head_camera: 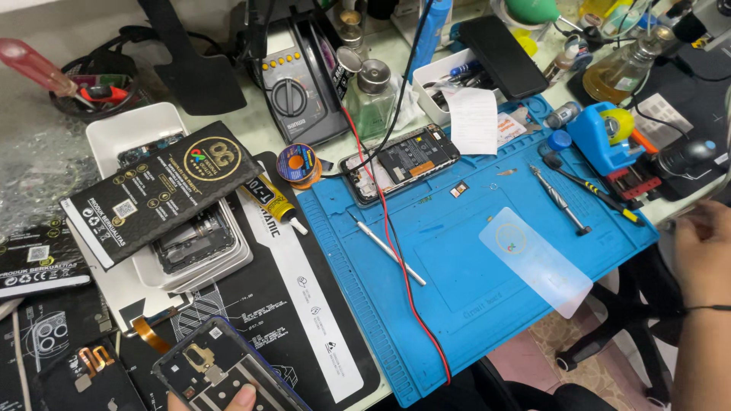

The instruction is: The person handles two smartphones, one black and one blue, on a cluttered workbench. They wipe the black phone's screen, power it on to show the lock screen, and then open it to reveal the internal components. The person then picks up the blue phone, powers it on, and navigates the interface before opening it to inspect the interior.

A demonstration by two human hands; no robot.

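Observation:
My left hand (242,397) shows only a fingertip at the bottom edge and grips a dark phone back frame (217,369) with its camera cutout and flex parts exposed. My right hand (704,255) hangs blurred off the table's right side, just beyond the blue repair mat (457,304); nothing is visible in it. An opened phone (400,161) with bare boards lies at the mat's top left. On the mat lie a clear protective film (537,262), a thin metal pry tool (387,248) and a small screwdriver (560,199).
A red wire (415,304) crosses the mat from a multimeter (293,95). On the left sit a black box (160,190) on a white tray (126,129), a glue tube (272,202) and a wick spool (297,164). Glass bottles (375,95), a blue tool holder (601,137) and a black phone (502,53) crowd the back.

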